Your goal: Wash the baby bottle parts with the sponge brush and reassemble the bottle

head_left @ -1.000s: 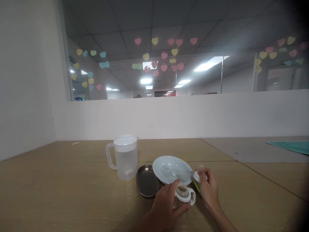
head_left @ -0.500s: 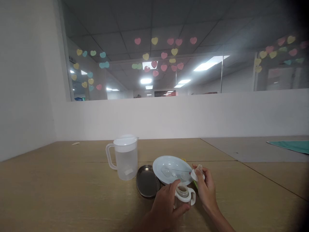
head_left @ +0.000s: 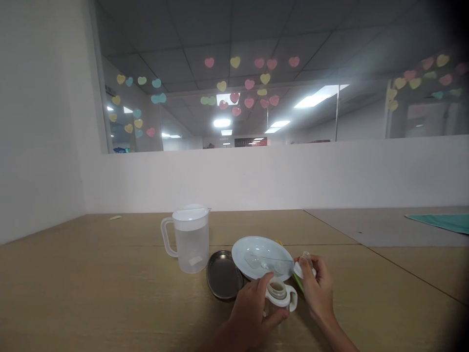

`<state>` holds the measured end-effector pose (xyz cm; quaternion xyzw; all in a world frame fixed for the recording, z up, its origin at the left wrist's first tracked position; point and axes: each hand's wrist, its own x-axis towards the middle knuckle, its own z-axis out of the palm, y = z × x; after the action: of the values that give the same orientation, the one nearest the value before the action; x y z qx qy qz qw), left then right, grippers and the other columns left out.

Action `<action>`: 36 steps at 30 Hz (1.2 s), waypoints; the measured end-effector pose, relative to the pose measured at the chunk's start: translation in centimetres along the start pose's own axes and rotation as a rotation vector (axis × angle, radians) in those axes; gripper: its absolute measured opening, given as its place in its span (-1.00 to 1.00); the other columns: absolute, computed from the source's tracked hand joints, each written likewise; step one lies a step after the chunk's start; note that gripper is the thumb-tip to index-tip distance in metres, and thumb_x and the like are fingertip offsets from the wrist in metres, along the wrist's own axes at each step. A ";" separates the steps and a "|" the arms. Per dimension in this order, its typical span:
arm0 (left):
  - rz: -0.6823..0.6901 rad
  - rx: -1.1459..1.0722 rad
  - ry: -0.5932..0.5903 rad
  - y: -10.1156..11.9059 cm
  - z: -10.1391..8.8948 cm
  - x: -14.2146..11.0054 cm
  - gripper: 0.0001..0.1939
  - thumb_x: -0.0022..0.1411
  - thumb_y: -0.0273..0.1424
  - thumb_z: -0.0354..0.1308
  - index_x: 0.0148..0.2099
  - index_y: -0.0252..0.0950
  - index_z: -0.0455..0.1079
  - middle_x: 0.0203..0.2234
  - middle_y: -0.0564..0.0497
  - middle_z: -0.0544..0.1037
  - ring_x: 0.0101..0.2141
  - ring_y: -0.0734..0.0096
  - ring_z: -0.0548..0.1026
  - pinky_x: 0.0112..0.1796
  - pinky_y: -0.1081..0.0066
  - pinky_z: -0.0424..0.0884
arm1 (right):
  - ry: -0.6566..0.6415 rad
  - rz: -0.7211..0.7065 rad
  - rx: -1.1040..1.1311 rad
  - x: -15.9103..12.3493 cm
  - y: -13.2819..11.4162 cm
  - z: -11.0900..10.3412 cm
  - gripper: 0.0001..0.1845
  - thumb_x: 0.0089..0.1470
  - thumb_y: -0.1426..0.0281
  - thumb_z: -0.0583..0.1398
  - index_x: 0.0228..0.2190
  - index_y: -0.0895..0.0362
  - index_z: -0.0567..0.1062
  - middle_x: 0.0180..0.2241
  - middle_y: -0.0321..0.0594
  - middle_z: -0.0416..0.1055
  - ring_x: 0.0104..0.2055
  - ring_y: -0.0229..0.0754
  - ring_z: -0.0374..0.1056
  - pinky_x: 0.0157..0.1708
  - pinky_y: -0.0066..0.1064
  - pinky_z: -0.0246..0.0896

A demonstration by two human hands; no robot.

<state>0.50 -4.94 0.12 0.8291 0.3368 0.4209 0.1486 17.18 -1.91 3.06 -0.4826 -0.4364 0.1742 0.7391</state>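
Observation:
My left hand point(head_left: 252, 308) wraps round a baby bottle point(head_left: 277, 293) with a white collar and side handles, upright on or just above the table. Its mouth is uncovered. In my right hand point(head_left: 318, 286), to the right of the bottle, is a bottle nipple point(head_left: 305, 266) with a white ring, pinched between thumb and fingers. Behind the bottle lies an oval white bowl point(head_left: 249, 244) holding clear, shiny pieces I cannot name. A thin dark line runs across the bowl toward my right hand.
A dark metal dish point(head_left: 223, 281) sits left of the bowl, touching or close to it. Farther left stands a translucent lidded pitcher point(head_left: 192, 244). Something green point(head_left: 298, 282) shows under the bowl's right edge. A teal cloth point(head_left: 445, 222) lies at the far right, before a white wall point(head_left: 234, 181).
My right hand has moved slightly to the right with the nipple, away from the bottle. My left hand and the bottle have stayed in place.

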 end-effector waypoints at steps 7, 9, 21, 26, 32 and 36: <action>-0.017 -0.006 -0.005 0.0 0.0 0.1 -0.38 0.08 -0.22 0.16 0.16 -0.29 0.12 -0.06 -0.10 0.43 -0.08 0.21 0.39 -0.05 0.21 0.31 | -0.023 0.051 0.187 -0.3 0.1 0.2 -0.65 -0.17 0.08 0.21 -0.51 0.11 0.34 -0.50 -0.29 0.35 -0.46 -0.25 0.23 -0.47 -0.43 0.16; -0.022 -0.001 -0.011 0.0 -0.1 0.1 -0.37 0.08 -0.22 0.16 0.16 -0.29 0.12 -0.05 -0.10 0.43 -0.08 0.20 0.39 -0.05 0.19 0.31 | -0.028 0.037 0.246 -0.3 0.2 0.3 -0.66 -0.19 0.11 0.23 -0.45 0.09 0.34 -0.43 -0.28 0.38 -0.38 -0.21 0.28 -0.39 -0.41 0.19; -0.010 0.011 -0.009 -0.2 0.1 0.0 -0.37 0.08 -0.21 0.15 0.16 -0.29 0.11 -0.06 -0.10 0.43 -0.08 0.21 0.39 -0.05 0.21 0.31 | 0.006 0.137 0.271 0.7 1.6 0.3 -0.63 -0.27 0.16 0.28 -0.40 0.08 0.36 -0.45 -0.33 0.38 -0.38 -0.22 0.31 -0.35 -0.40 0.21; -0.013 0.015 -0.014 -0.2 0.0 0.0 -0.37 0.08 -0.22 0.15 0.16 -0.30 0.11 -0.06 -0.10 0.43 -0.08 0.21 0.39 -0.06 0.21 0.31 | 0.120 0.172 0.360 1.9 1.9 -0.1 -0.68 -0.30 0.22 0.28 -0.46 0.07 0.32 -0.52 -0.39 0.37 -0.46 -0.26 0.33 -0.42 -0.42 0.24; -0.018 0.004 -0.011 -0.1 0.0 0.0 -0.38 0.09 -0.22 0.15 0.17 -0.27 0.10 -0.04 -0.08 0.42 -0.06 0.23 0.38 -0.05 0.24 0.29 | 0.139 0.170 0.280 1.1 0.7 -0.2 -0.68 -0.26 0.17 0.24 -0.46 0.11 0.35 -0.58 -0.37 0.35 -0.53 -0.28 0.28 -0.54 -0.46 0.17; -0.026 0.004 -0.006 -0.1 0.1 -0.1 -0.38 0.09 -0.23 0.16 0.17 -0.24 0.10 -0.05 -0.05 0.42 -0.07 0.23 0.38 -0.05 0.23 0.30 | 0.139 0.114 0.249 0.7 0.4 -0.3 -0.66 -0.28 0.15 0.24 -0.47 0.14 0.42 -0.46 -0.30 0.42 -0.37 -0.23 0.30 -0.32 -0.42 0.19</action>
<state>0.46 -4.91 -0.05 0.8260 0.3479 0.4161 0.1534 17.85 -1.40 2.99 -0.4223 -0.3310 0.2348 0.8105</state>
